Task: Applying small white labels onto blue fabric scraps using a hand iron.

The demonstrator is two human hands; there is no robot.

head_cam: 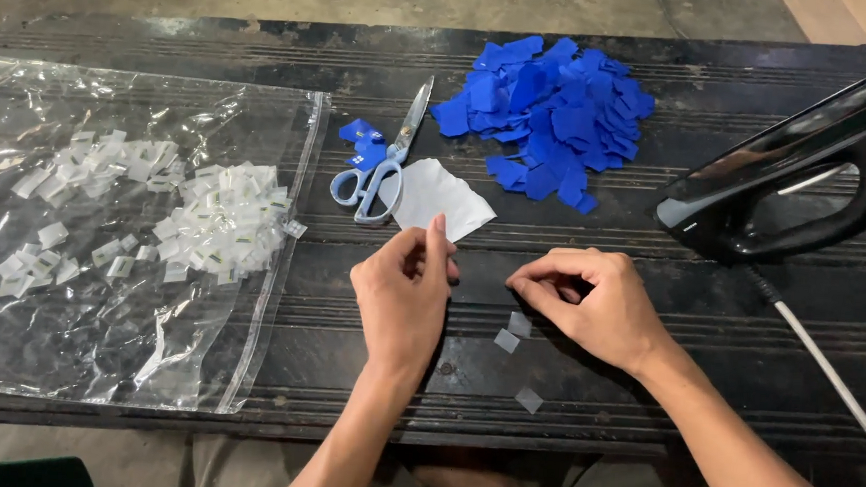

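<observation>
both hands over the dark table (365, 370). left hand (405, 297) has fingers curled narrow, fingertips just touching the white paper sheet (441, 199); cannot tell if it grips anything. right hand (595, 304) pinches thumb to forefinger, contents hidden, just above small grey squares (514, 333). scissors (383, 165) lie beside the sheet, blue scraps (557, 106) behind.

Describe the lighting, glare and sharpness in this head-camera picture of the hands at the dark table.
Head view: soft, even light; only faint shadows under the left hand and right hand. White glare runs over the creased clear plastic bag and streaks the black iron. The blue pieces and scissors look sharp; the small translucent pieces show poorly against the dark table.
</observation>
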